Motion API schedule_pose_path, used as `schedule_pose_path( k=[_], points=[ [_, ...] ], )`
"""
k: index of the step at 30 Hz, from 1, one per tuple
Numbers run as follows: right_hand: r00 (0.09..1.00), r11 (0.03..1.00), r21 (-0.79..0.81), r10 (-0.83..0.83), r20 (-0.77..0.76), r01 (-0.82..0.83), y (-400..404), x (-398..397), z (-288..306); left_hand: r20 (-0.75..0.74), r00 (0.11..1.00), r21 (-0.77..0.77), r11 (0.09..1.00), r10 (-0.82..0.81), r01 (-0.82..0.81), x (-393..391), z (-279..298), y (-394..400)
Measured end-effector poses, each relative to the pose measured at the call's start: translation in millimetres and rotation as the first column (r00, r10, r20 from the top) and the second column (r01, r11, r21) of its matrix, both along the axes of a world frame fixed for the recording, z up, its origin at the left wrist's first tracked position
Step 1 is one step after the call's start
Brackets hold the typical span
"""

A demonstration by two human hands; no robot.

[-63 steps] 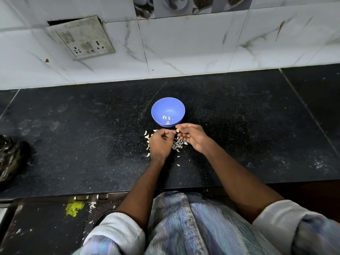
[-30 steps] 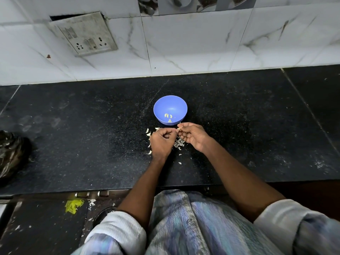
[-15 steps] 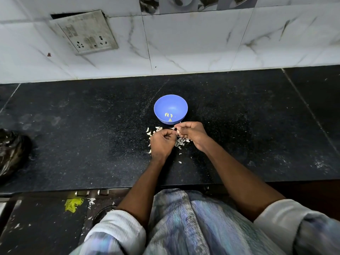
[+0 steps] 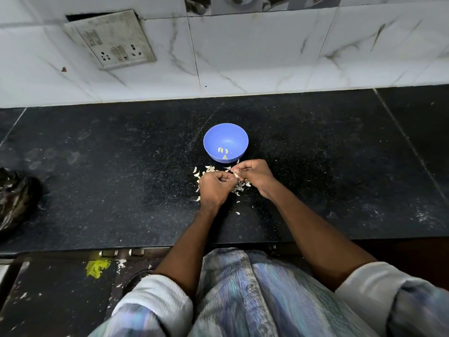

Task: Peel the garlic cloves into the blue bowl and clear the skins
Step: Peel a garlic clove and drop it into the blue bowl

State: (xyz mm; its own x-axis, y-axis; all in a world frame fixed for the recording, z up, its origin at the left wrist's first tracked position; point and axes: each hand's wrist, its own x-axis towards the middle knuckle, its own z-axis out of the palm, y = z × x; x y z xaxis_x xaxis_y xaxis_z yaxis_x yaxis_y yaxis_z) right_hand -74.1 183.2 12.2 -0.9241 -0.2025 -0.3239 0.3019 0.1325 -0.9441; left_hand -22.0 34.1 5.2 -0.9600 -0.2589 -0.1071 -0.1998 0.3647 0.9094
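Note:
The blue bowl [image 4: 226, 136] stands on the black counter with a few peeled garlic cloves [image 4: 223, 151] at its bottom. Just in front of it my left hand [image 4: 215, 188] and my right hand [image 4: 255, 175] meet, fingers curled, pinching one pale garlic clove [image 4: 235, 174] between their fingertips. Loose cloves and scraps of skin [image 4: 202, 172] lie scattered on the counter under and around both hands. More skins [image 4: 240, 187] sit between my wrists.
The black stone counter [image 4: 121, 166] ends at a white tiled wall with a switch plate [image 4: 110, 40]. A dark crumpled bag [image 4: 14, 198] lies at the left edge. The counter's front edge runs just below my forearms.
Both hands have stayed together in front of the bowl, working at the same clove with small finger movements. The bowl has not moved.

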Motion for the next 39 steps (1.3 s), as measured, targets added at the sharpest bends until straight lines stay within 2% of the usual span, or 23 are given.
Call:
schedule_pose_path(
  k=[6,9,12,23,32,39],
  points=[
    [0.999,0.998,-0.048,-0.033,0.018,0.034,1.7,-0.3,2.6,0.07,0.998,0.166,0.986,0.006,-0.018,-2.7,-5.2,0.9],
    [0.997,0.995,-0.075,-0.06,0.038,0.062,2.5,-0.7,3.7,0.122,0.992,0.334,0.942,-0.006,-0.035,-3.9,-6.6,0.5],
    [0.997,0.997,-0.051,-0.063,0.033,0.065,3.4,-0.5,2.9,0.152,0.988,0.411,0.911,-0.019,-0.046,-4.0,-4.5,-0.8],
    [0.998,0.999,0.014,-0.038,0.049,0.037,3.1,-4.4,5.5,0.117,0.993,0.299,0.953,0.008,-0.043,-5.9,-3.2,2.7],
    [0.997,0.997,-0.048,-0.061,0.04,0.063,5.7,-5.4,1.1,0.101,0.995,0.394,0.918,0.001,-0.041,-4.7,-3.4,4.4],
    [0.999,1.0,-0.007,-0.029,0.035,0.03,5.1,-6.9,-0.5,0.083,0.996,0.304,0.952,0.014,-0.039,-5.5,-7.4,5.9]
  ],
)
